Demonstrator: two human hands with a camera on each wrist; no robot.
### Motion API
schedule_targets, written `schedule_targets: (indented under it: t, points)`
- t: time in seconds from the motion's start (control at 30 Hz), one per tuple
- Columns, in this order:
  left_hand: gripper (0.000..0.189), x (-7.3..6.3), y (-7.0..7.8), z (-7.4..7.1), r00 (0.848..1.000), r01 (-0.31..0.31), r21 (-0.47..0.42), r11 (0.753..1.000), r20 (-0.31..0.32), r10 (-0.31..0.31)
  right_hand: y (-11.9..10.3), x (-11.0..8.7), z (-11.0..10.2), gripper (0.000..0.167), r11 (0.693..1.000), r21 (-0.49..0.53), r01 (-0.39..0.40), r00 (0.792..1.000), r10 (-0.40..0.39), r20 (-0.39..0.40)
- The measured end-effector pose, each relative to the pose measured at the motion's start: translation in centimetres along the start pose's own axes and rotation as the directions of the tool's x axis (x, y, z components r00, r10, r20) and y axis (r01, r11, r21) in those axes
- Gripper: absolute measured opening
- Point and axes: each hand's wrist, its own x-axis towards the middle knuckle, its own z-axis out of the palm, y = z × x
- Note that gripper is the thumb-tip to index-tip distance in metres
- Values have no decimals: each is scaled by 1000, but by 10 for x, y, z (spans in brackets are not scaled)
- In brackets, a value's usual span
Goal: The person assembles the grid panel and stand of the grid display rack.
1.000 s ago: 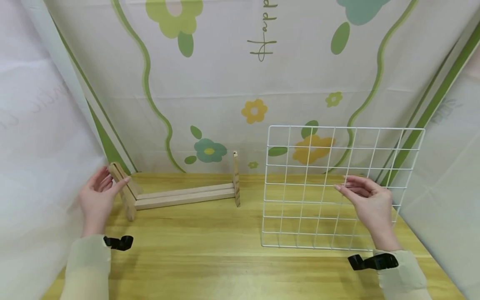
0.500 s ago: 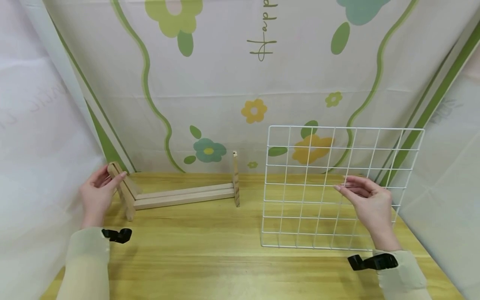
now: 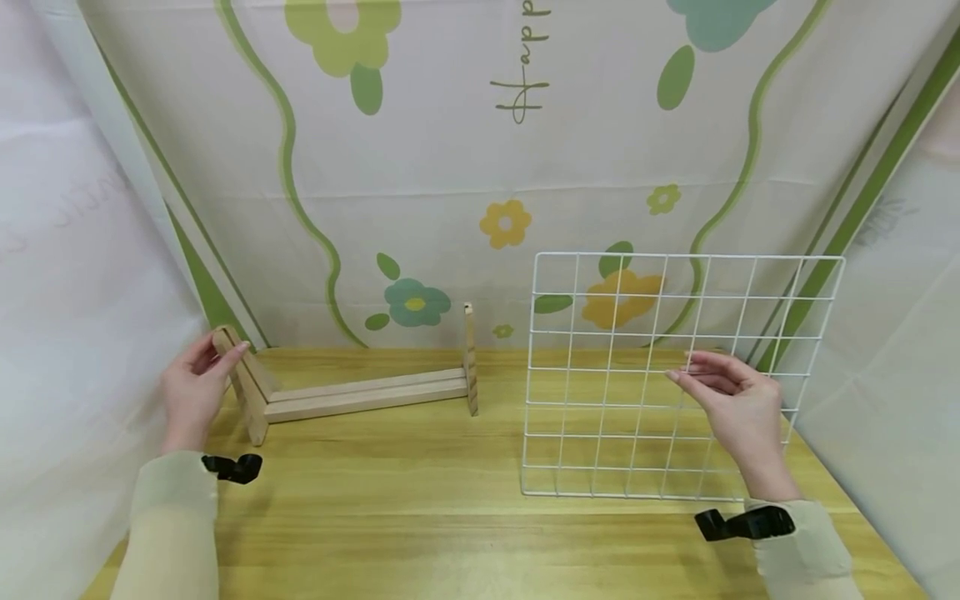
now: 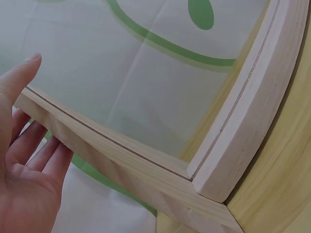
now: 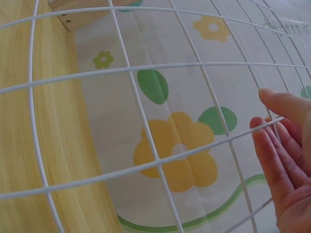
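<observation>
On the left of the head view a light wooden stand [image 3: 367, 398] rests on the tabletop, a grooved bar between two uprights. My left hand [image 3: 193, 387] holds the top of its left upright [image 3: 251, 400], thumb on one side and fingers on the other. The left wrist view shows the groove running along the stand's bar [image 4: 248, 107], the left hand [image 4: 31, 189] at the far end of the upright. A white wire grid panel [image 3: 608, 369] stands up at the right, and my right hand [image 3: 738, 408] pinches one of its wires. The right wrist view shows this grid [image 5: 158, 161] near the fingers.
Stand and grid are apart on the yellow wood-grain table [image 3: 420, 500]. A white flowered cloth [image 3: 420, 167] hangs behind them. Cloth walls close in the left side [image 3: 82, 292] and right side [image 3: 892, 375].
My left hand has closed its thumb onto the wooden upright, which has shifted very slightly. The right hand and the grid have stayed put.
</observation>
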Motion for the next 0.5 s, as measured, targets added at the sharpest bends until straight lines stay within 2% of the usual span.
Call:
schedule_targets:
  t: [0.17, 0.27, 0.4, 0.5]
  points:
    - [65, -1, -3, -1, 1000, -19, -51, 999, 9, 20, 0, 0, 1, 36, 1000, 1, 1, 1000, -1, -4]
    - [62, -3, -4, -2, 999, -33, -152, 988, 17, 36, 0, 0, 1, 35, 1000, 8, 6, 1000, -6, -7]
    - [59, -7, -6, -3, 997, -52, -284, 957, 35, 64, -1, 0, 1, 35, 1000, 9, 15, 1000, -15, -5]
    - [61, -10, -6, -4, 997, -52, -281, 958, 45, 67, 0, 0, 1, 35, 1000, 0, 21, 1000, -21, -2]
